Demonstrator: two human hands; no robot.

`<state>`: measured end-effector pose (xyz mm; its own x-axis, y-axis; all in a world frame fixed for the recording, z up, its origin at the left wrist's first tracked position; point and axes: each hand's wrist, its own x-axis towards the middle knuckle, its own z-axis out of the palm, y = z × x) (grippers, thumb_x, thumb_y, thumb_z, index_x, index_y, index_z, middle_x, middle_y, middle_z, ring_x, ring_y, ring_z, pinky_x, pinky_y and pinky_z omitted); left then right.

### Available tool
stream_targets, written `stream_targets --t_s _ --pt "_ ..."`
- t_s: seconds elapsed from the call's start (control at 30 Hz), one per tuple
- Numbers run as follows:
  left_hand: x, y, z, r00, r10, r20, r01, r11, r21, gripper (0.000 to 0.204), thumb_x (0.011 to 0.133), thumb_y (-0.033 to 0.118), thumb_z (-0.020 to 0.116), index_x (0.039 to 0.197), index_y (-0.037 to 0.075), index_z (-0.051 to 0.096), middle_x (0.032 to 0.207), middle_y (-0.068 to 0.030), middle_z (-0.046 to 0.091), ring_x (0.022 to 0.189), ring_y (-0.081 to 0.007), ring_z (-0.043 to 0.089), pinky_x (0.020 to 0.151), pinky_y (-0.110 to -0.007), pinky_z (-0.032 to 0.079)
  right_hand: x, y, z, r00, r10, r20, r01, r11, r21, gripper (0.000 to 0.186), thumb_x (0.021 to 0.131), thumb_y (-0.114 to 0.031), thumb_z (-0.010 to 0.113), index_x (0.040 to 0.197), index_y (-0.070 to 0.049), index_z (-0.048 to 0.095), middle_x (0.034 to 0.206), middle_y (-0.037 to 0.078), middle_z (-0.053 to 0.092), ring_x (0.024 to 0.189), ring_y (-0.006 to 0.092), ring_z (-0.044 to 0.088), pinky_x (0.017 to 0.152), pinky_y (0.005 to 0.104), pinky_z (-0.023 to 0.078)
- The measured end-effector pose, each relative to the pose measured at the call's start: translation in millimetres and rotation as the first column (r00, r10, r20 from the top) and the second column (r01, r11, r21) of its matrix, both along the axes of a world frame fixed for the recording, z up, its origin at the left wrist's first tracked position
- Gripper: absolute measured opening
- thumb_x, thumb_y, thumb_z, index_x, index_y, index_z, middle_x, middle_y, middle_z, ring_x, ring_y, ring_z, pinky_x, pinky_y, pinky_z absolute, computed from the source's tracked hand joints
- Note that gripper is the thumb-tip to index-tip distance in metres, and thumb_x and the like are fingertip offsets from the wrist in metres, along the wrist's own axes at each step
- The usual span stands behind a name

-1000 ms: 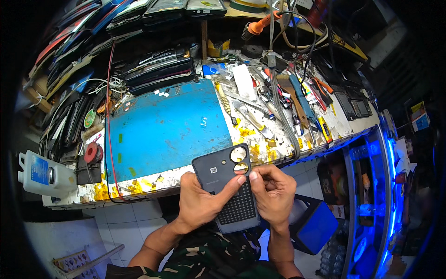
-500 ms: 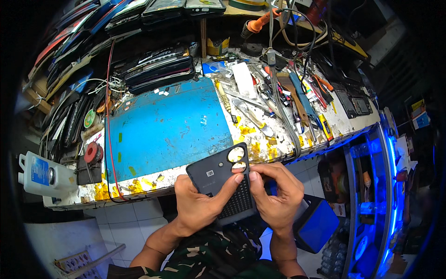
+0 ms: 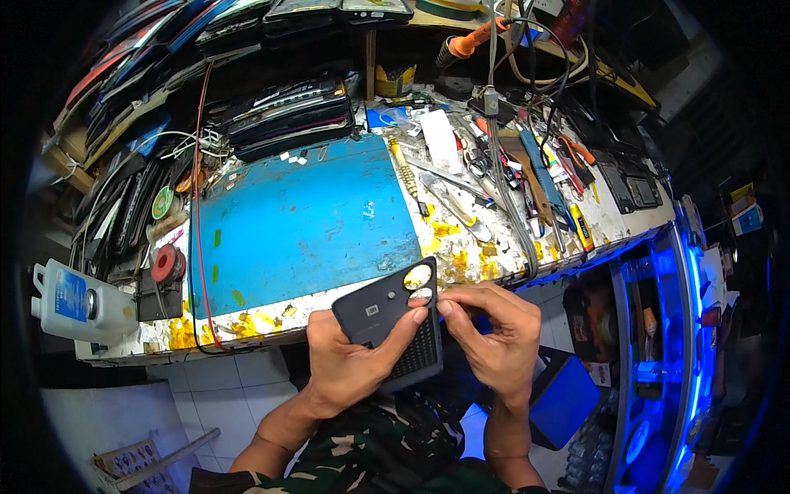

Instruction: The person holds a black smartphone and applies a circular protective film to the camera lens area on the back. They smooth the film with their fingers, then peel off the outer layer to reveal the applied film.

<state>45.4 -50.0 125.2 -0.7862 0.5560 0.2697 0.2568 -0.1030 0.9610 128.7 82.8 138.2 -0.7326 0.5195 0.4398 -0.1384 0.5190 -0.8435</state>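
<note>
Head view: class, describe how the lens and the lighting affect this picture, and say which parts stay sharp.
Head view: fisheye bending curves the bench edge and leaves black corners; strong blue light glows at the right rim; the blue mat is evenly lit, with little glare; the left hand, right hand and dark phone back cover look sharp; things near the rim are dim and squeezed.

The left hand (image 3: 350, 362) is covering the lower left part of the dark phone back cover (image 3: 395, 317), and the fingers of the right hand (image 3: 494, 337) are hiding its right edge. The picture's round rim is cutting off the stacked phones (image 3: 288, 115) at the back of the surface (image 3: 510, 263). The small tools (image 3: 494, 181) are lying too tangled to tell apart.
</note>
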Motion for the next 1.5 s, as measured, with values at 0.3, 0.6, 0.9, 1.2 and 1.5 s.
stream_targets --t_s 0.3,0.6,0.9,1.2,1.5 --pt "1 1 2 0.999 0.031 -0.031 -0.031 1.0 0.006 0.022 0.076 -0.002 0.075 0.096 -0.003 0.067 0.088 -0.0061 0.069 0.078 -0.0096 0.064 0.07 -0.022 0.052 -3 -12 -9 0.996 -0.08 0.028 0.083 0.987 -0.135 0.004 0.078 0.005 0.066 0.08 0.004 0.063 0.073 0.005 0.063 0.063 0.0057 0.054 0.054 0.0215 0.043" --pt "-1 0 -3 0.986 0.026 -0.162 -0.037 0.997 -0.064 0.02 0.075 -0.002 0.075 0.094 -0.003 0.068 0.087 -0.0065 0.07 0.077 -0.0096 0.065 0.07 -0.022 0.052 2 -2 -9 0.998 -0.006 0.056 0.002 0.997 0.078 0.01 0.078 0.001 0.069 0.088 0.002 0.066 0.078 0.01 0.065 0.057 0.0128 0.057 0.051 0.0244 0.044" --pt "3 1 -1 0.999 0.039 -0.022 -0.038 0.999 0.015 0.02 0.075 -0.002 0.075 0.094 -0.002 0.069 0.086 -0.0073 0.071 0.078 -0.0105 0.066 0.071 -0.023 0.052 4 5 -10 0.985 0.169 0.014 -0.154 0.925 -0.346 0.007 0.083 0.006 0.063 0.09 0.008 0.065 0.086 0.008 0.064 0.07 0.0068 0.056 0.061 0.0187 0.044" --pt "5 5 -7 0.974 0.071 -0.214 -0.059 0.996 0.06 0.02 0.074 -0.003 0.075 0.093 -0.003 0.07 0.086 -0.0069 0.071 0.078 -0.0115 0.066 0.072 -0.025 0.052 0 -11 -22 0.99 0.047 -0.131 -0.1 0.896 -0.433 0.009 0.08 0.006 0.065 0.089 0.005 0.065 0.085 0.007 0.061 0.069 0.0066 0.056 0.059 0.0199 0.044" --pt "6 2 -6 0.979 0.087 -0.182 -0.08 0.996 0.045 0.02 0.073 -0.003 0.076 0.092 -0.002 0.069 0.085 -0.0062 0.07 0.077 -0.0108 0.065 0.071 -0.025 0.052 2 -12 -21 0.98 0.093 -0.176 -0.172 0.84 -0.515 0.009 0.082 0.008 0.062 0.091 0.007 0.063 0.087 0.006 0.059 0.073 0.0059 0.056 0.062 0.0195 0.044"
